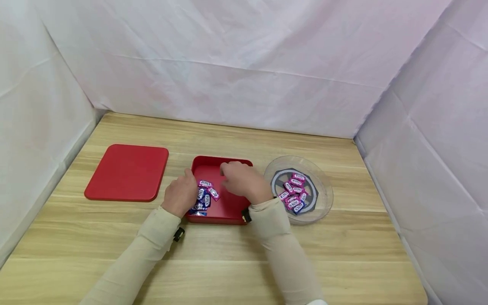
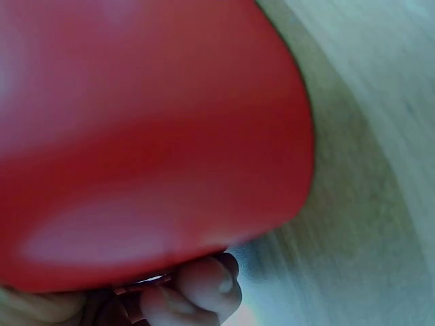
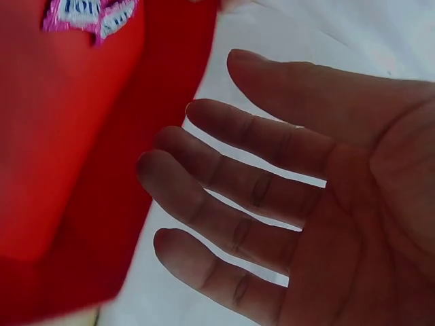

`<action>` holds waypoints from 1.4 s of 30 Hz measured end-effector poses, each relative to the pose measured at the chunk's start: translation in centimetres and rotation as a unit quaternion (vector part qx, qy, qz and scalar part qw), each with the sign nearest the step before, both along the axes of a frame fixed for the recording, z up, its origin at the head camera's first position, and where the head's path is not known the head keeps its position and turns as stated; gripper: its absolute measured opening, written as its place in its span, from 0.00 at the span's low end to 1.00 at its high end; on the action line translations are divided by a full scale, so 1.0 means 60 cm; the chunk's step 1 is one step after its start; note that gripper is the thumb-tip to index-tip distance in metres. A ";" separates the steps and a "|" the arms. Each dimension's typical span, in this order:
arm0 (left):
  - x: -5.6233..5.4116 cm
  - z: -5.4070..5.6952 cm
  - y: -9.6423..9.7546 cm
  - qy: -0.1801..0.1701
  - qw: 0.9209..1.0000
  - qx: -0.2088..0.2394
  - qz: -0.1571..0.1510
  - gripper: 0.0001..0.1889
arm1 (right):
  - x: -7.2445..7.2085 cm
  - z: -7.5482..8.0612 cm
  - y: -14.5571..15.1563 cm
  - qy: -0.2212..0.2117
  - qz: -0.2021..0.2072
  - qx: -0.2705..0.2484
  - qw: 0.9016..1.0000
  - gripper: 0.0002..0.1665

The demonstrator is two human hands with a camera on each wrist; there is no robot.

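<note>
Candies point(image 1: 207, 200) in blue wrappers lie together along the left side of a red box point(image 1: 228, 209), towards its near corner, with two pink-wrapped pieces point(image 1: 205, 184) just beyond and to the right of them; the right part of the box's floor shows bare beneath the right hand. The left hand point(image 1: 181, 192) is at the box's left wall, its fingers bent over the rim close to the blue pieces. That hold would suit keeping the box from sliding, though I cannot tell whether the fingertips clamp the wall or a candy, since the wall hides them. The right hand point(image 1: 244, 180) is well apart from the left one, over the right side of the box; in its wrist view the fingers are spread and slightly bent, the palm holding nothing, so the hand seems free to work. On the right, near the box, sits a clear round dish point(image 1: 325, 190) holding more candies, mostly pink, with some blue at the near edge of the pile; its place keeps them within easy reach of the right hand. Left of the box, a flat red lid point(image 1: 127, 173) lies on the wooden table point(image 1: 213, 271), apart from the box, which leaves the box's top uncovered.
</note>
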State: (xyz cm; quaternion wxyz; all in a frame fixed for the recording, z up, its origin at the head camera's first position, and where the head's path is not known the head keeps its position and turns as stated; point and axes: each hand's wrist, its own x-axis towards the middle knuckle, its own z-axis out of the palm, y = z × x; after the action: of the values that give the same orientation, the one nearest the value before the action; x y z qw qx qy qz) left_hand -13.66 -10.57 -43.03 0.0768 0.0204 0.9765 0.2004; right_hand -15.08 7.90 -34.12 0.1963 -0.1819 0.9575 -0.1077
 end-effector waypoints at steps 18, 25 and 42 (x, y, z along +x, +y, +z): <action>0.001 -0.001 -0.006 0.016 1.000 0.006 -0.004 0.10 | -0.015 -0.028 -0.067 -0.088 0.005 0.040 0.995 0.12; 0.000 -0.001 -0.006 0.005 1.000 0.006 0.001 0.11 | -0.023 -0.028 -0.081 -0.121 0.002 0.070 0.990 0.09; -0.002 0.000 -0.006 -0.003 1.000 0.006 0.005 0.12 | -0.034 -0.059 -0.101 -0.084 0.010 0.144 0.986 0.11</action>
State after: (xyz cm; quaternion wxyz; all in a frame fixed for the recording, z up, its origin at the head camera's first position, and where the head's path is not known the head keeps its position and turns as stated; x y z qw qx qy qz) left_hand -13.78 -10.92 -43.05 0.0786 0.0158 0.9751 0.2068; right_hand -17.14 1.86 -37.67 0.3015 -0.1514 0.9412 0.0182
